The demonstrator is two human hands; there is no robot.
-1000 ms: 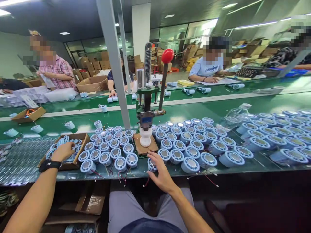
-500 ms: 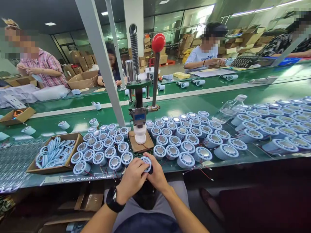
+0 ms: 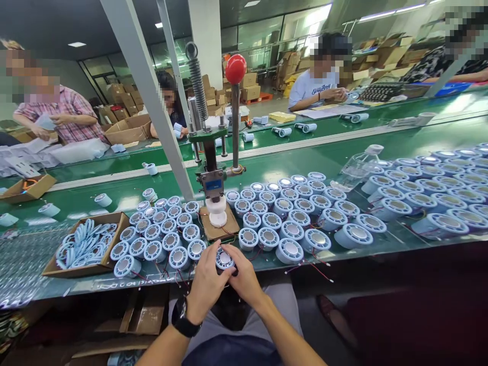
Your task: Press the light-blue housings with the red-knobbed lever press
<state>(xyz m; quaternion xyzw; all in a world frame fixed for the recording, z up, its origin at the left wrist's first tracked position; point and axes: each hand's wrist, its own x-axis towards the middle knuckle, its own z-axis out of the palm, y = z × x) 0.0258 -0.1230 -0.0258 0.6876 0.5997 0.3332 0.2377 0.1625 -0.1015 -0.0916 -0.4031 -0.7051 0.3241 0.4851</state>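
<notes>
Between my two hands, at the table's front edge, is a light blue round housing (image 3: 224, 258) with a silver disc in its top. My left hand (image 3: 208, 279), with a black watch at the wrist, wraps round its left side. My right hand (image 3: 244, 277) grips its right side. Just beyond them stands a hand press (image 3: 213, 183) with a red-knobbed lever and a white plastic die over a brown base plate (image 3: 229, 229). Similar blue housings with thin wires stand in groups left and right of the press.
A cardboard box (image 3: 124, 229) of blue rings sits at the left. A clear plastic bottle (image 3: 356, 170) lies among the housings at the right. A slanted grey post (image 3: 148, 96) rises behind the press. Several people work across the green conveyor (image 3: 267, 165).
Both hands have closed further round the housing, my left fingers shifting from its top to its side. The view has shifted slightly. Across the conveyor, people's hands have moved.
</notes>
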